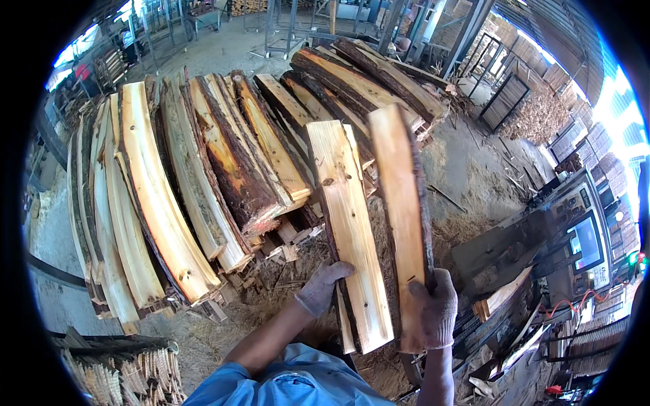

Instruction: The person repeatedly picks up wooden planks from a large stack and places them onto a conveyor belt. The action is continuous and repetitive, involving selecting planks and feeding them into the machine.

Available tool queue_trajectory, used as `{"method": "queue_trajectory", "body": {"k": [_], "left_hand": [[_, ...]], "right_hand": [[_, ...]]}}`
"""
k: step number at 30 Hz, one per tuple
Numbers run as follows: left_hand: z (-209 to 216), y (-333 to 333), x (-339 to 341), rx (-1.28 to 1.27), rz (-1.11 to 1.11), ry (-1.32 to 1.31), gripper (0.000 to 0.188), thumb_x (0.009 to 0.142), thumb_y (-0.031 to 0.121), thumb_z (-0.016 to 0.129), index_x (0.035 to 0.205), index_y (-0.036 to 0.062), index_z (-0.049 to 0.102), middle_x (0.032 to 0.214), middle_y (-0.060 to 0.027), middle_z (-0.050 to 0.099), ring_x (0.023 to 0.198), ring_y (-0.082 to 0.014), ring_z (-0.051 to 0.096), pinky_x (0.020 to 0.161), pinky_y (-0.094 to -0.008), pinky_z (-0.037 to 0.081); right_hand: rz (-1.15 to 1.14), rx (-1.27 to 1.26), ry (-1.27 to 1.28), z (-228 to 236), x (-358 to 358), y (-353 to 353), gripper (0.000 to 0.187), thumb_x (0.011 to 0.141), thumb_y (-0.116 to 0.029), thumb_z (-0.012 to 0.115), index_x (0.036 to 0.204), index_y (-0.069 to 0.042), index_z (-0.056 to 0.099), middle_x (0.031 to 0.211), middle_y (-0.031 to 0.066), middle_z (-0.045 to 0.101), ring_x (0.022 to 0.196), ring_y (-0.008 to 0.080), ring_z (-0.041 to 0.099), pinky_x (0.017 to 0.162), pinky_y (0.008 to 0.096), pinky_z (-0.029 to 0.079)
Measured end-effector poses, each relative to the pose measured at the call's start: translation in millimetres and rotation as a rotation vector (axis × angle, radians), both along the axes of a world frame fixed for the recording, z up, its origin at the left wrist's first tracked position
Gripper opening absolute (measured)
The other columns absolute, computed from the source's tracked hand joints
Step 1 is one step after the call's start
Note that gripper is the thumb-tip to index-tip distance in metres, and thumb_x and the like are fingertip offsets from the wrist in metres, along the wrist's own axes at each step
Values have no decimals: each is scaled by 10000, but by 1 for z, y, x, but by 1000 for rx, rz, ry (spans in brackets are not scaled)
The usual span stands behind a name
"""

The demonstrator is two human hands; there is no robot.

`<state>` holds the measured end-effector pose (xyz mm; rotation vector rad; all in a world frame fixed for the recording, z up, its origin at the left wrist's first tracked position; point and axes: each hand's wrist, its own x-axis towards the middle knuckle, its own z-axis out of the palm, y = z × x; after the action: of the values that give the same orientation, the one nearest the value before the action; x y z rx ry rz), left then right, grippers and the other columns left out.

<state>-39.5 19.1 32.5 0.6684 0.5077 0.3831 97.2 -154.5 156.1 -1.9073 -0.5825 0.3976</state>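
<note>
My left hand (327, 287), in a pale knitted glove, grips a wooden slab (352, 230) by its left edge, thumb on the sawn face. A narrower strip of wood (346, 323) shows along the lower left of that slab; whether my hand holds it too is hidden. My right hand (440, 310), gloved likewise, is closed round the lower right edge of a second slab (399, 210) with dark bark along its side. Both slabs tilt away from me, side by side with a gap between them. Their far ends reach beside the log pile.
A large stack of bark-edged slabs (159, 203) spreads across the left and middle. More slabs (365, 74) lie at the far right of it. A machine with a lit screen (586, 243) stands right. Wood chips (453, 220) litter the floor; bundled sticks (125, 375) sit lower left.
</note>
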Motion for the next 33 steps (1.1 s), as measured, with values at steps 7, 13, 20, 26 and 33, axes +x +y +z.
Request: {"method": "queue_trajectory", "body": {"k": [7, 13, 20, 26, 33], "left_hand": [[4, -5, 3, -12, 26, 68, 400, 843, 255, 790, 1142, 3, 701, 1079, -85, 733, 966, -195, 704, 925, -354, 561], [14, -4, 3, 6, 24, 24, 443, 854, 222, 787, 1203, -18, 659, 1088, -99, 729, 989, -187, 702, 915, -342, 567], [-19, -4, 7, 68, -10, 86, 322, 926, 193, 691, 1189, 10, 662, 1102, -84, 721, 1039, -179, 691, 929, -350, 554], [-34, -3, 6, 323, 16, 75, 236, 935, 192, 679, 1098, 22, 687, 1094, -75, 709, 1023, -170, 687, 882, -350, 564], [0, -7, 13, 69, 38, 57, 405, 908, 250, 723, 1231, 20, 640, 1144, -87, 705, 983, -160, 699, 839, -329, 593]], "right_hand": [[-166, 28, -215, -5, -13, -15, 205, 896, -21, 742, 1037, -33, 595, 873, 53, 641, 787, 112, 548, 733, 288, 495], [-49, 89, -3, -13, -17, -2, 215, 906, -29, 736, 1081, -41, 613, 884, -15, 571, 810, 93, 493, 754, 262, 449], [-17, 118, 118, -17, -10, 5, 190, 920, -42, 718, 1077, -37, 612, 895, -1, 594, 821, 98, 511, 772, 269, 460], [-34, 100, 7, -24, -6, 7, 192, 922, -61, 714, 1084, -32, 616, 883, 28, 638, 801, 113, 561, 743, 285, 482], [-47, -176, -412, -28, -32, 26, 195, 908, -129, 746, 1034, -59, 615, 945, 185, 690, 751, 318, 689, 705, 411, 558]]}}
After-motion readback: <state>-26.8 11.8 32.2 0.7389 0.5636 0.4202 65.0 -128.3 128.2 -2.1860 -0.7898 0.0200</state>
